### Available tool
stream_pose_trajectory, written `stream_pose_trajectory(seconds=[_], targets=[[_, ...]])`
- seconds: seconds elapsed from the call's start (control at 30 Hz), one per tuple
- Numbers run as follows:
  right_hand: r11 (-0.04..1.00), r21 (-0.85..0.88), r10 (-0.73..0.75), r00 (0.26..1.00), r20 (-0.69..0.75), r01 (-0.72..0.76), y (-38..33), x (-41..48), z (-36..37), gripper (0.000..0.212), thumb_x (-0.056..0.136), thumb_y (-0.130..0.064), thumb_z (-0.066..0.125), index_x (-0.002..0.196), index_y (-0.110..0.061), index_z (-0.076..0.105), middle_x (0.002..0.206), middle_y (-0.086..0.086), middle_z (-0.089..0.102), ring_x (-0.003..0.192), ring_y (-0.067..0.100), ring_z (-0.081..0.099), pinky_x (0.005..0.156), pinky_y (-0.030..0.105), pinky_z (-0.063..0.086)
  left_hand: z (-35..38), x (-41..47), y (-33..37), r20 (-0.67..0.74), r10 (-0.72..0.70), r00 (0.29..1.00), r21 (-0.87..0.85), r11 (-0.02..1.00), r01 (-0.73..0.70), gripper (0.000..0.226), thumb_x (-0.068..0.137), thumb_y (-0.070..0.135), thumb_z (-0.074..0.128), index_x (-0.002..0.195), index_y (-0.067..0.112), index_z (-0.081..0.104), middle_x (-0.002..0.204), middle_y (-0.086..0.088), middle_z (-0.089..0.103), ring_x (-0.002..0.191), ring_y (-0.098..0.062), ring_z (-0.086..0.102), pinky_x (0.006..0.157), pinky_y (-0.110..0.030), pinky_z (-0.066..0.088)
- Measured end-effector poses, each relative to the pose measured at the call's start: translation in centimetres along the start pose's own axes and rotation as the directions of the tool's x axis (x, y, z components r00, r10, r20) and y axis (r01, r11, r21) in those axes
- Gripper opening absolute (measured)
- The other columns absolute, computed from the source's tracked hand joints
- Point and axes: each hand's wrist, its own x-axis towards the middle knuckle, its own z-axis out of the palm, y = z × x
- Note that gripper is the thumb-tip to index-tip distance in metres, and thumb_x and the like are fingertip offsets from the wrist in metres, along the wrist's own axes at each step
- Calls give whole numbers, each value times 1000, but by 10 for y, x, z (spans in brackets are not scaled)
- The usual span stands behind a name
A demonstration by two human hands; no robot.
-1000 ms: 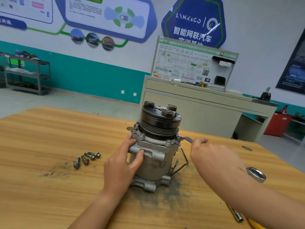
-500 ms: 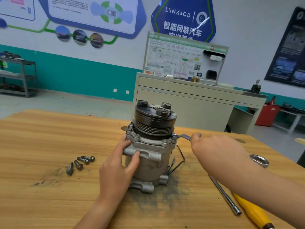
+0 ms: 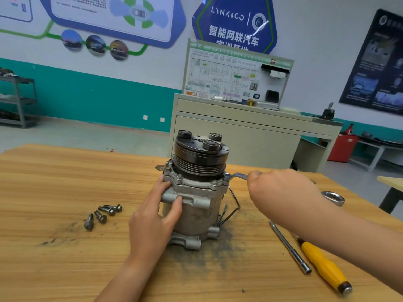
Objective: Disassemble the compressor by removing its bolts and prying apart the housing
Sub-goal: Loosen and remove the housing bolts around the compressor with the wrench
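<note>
Fingers [image 3: 161, 186] of the left hand [image 3: 152, 216] lie pressed together round the side of the housing, with the thumb clamped on a cast lug. Those of the right hand [image 3: 281, 190] curl round the handle of a slim steel wrench [image 3: 236, 176], though the back of the hand hides most of them.

Under both sets of fingers spreads the pale wooden table [image 3: 54, 182]. Between them stands the silver cast-aluminium compressor [image 3: 196, 210], upright on a dark grime smear [image 3: 209, 260], its black grooved pulley [image 3: 200, 158] above the left fingertips. Nearer the person than the right fingers, beside the forearm, lie a yellow-handled screwdriver [image 3: 322, 262] and a thin steel extension bar [image 3: 287, 247]. Right of the right fingers, past the wrist, a large chrome ring spanner [image 3: 332, 197] shows only its end. Well left of the left fingers lie 4 loose grey bolts [image 3: 102, 214].

Bolt removal looks partway done. With 4 out, the wrench's ring sits on a flange bolt [image 3: 226, 175] just left of the right fingers, and at least 3 more heads [image 3: 178, 177] show seated on that flange. The housing seam appears closed, so prying seems not yet begun, and the screwdriver lies untouched.

No tray or dish holds the bolts, which rest bare on the wood. The housing is the only enclosure near the fingers, and its inside is hidden.
</note>
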Motion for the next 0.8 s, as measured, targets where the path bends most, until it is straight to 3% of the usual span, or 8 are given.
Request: stream_pose_trajectory(seconds=[0.1,0.2,0.27,0.33,0.4,0.47,0.6,0.8], targets=[[1000,2,22,999,-27,-22,1,2,0,14,97,-12,36,98,-13,49,60,-3,28,45,12,28,40,24,28,1,-1,-1,7,-4,1000,7,1000,4,38,76,7,75,113,8,66,127,12,49,97,9,50,81,-28,42],[999,48,28,999,-25,-26,-3,1,0,23,96,-5,36,115,-6,49,66,1,37,50,15,37,39,24,25,1,-1,0,0,-13,1000,17,1000,13,39,76,7,74,114,8,66,126,12,49,106,10,43,87,-25,39],[997,65,31,1000,-2,-31,-13,0,1,38,93,5,34,131,6,34,98,11,55,76,22,59,39,26,25,0,0,0,6,-22,1000,17,1000,22,38,78,8,73,115,9,65,127,13,49,108,10,42,87,-21,39],[999,29,15,1000,19,-16,-19,1,0,44,91,10,33,135,12,27,122,20,51,94,31,61,40,29,27,0,-1,0,19,-20,1000,9,1000,20,38,80,9,71,117,9,64,128,12,48,109,13,39,87,-18,37],[1000,24,12,1000,8,-13,-14,6,2,38,91,5,37,129,4,40,97,11,56,78,23,59,40,27,25,-1,-1,1,29,-19,999,4,1000,19,40,81,10,70,119,8,62,129,12,48,111,10,41,88,-19,37],[994,93,48,999,0,-48,1,8,9,25,93,-6,39,115,-10,51,67,-2,41,54,12,39,41,23,25,-1,-1,2,40,-15,999,23,1000,14,41,81,10,70,121,6,61,130,10,48,114,-1,45,90,-25,40],[988,122,104,994,-32,-99,14,9,31,19,98,-17,34,115,-15,41,61,-4,36,50,9,35,40,22,27,-3,1,2,49,57,997,102,993,-61,38,80,12,72,115,1,63,127,-8,58,104,-23,61,84,-42,49],[997,-73,-9,988,-153,-2,9,11,35,54,88,1,39,139,0,20,53,1,29,41,14,27,33,25,19,-5,3,2,70,84,994,148,985,-94,41,76,20,62,111,-1,64,123,-13,62,95,-34,66,83,-39,46]])
